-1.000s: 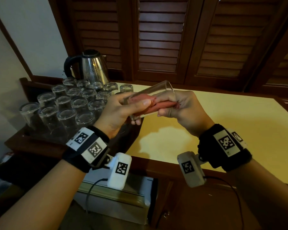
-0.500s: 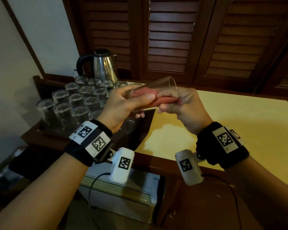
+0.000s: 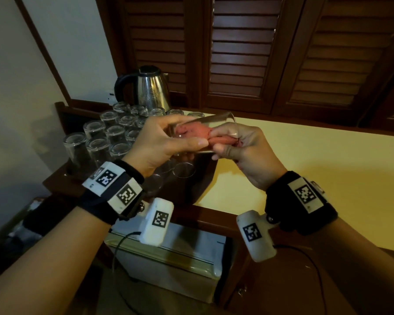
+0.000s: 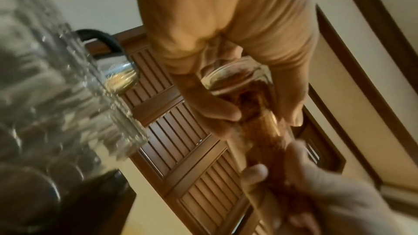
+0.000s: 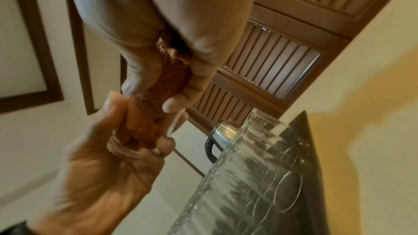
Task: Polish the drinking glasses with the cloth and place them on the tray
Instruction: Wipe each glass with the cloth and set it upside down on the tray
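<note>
Right now my left hand (image 3: 162, 142) curls around a drinking glass (image 3: 205, 123) held on its side above the tray (image 3: 191, 189) of upturned glasses (image 3: 105, 137), while my right hand (image 3: 241, 151) pinches the pink cloth (image 3: 196, 133) stuffed into its mouth.

Since 1 s ago the head view drifts left & down a bit: kettle (image 3: 151, 88) and rows of upturned glasses (image 3: 107, 137) now sit further right in frame. Left hand (image 3: 159, 144) and right hand (image 3: 241, 151) sit slightly higher vs the worktop (image 3: 328, 169). Held glass (image 3: 205, 123) tilts a touch flatter; pink cloth (image 3: 196, 133) shows bunched deeper inside it.
</note>
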Available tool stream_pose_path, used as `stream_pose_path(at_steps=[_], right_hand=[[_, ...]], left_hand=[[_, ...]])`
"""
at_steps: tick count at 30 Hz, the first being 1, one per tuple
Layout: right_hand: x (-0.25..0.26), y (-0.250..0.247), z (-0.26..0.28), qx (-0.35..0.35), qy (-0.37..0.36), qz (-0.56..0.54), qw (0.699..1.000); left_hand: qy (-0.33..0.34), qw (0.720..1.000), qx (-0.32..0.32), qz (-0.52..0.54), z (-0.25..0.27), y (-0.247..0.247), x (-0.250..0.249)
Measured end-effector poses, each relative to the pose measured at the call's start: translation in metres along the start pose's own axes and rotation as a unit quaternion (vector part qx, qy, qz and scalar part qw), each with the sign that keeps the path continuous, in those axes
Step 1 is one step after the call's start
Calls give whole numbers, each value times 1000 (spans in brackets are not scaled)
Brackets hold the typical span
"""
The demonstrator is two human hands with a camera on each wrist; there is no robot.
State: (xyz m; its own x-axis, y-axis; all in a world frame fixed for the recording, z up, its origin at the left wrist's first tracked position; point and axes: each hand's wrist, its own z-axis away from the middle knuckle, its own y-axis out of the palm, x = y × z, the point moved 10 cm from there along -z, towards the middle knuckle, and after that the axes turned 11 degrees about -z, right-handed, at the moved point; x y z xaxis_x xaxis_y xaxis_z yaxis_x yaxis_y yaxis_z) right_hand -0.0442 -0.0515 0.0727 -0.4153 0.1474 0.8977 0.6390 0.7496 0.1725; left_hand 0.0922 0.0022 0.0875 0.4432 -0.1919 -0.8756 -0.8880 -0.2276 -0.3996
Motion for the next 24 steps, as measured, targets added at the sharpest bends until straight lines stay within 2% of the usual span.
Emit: stream_pose_path(at_steps=[3, 5, 7, 9, 11, 13, 14, 16, 18, 20, 22, 24], right_hand=[[-10, 5, 0, -5, 49, -71, 996], [-8, 2, 0, -23, 39, -66, 997], [1, 0, -2, -33, 0, -35, 999], [8, 4, -3, -23, -36, -11, 999], [8, 9, -5, -11, -35, -20, 999], [5, 13, -6, -10, -9, -41, 999], [2, 16, -6, -8, 7, -52, 999], [-3, 19, -3, -15, 46, -83, 995], [-7, 18, 1, -29, 63, -95, 993], [-8, 16, 2, -42, 58, -93, 993], [-8, 12, 3, -61, 38, -75, 995], [-7, 13, 2, -63, 22, -49, 997]], left_hand=[[97, 980, -37, -169, 4, -12, -17], [109, 974, -46, -196, 8, -12, -19], [47, 987, -39, -151, 7, -12, -10], [-36, 999, 4, -12, 8, -4, 2], [-51, 997, 11, 49, 9, -4, 3], [-9, 1000, -20, 8, 11, -13, -1], [25, 998, -41, -47, 12, -20, -5], [101, 976, -66, -181, 15, -24, -17], [144, 961, -65, -226, 20, -21, -23], [92, 976, -54, -190, 19, -21, -14], [-6, 997, -17, -69, 15, -14, 6], [-57, 998, -6, 31, 15, -10, 19]])
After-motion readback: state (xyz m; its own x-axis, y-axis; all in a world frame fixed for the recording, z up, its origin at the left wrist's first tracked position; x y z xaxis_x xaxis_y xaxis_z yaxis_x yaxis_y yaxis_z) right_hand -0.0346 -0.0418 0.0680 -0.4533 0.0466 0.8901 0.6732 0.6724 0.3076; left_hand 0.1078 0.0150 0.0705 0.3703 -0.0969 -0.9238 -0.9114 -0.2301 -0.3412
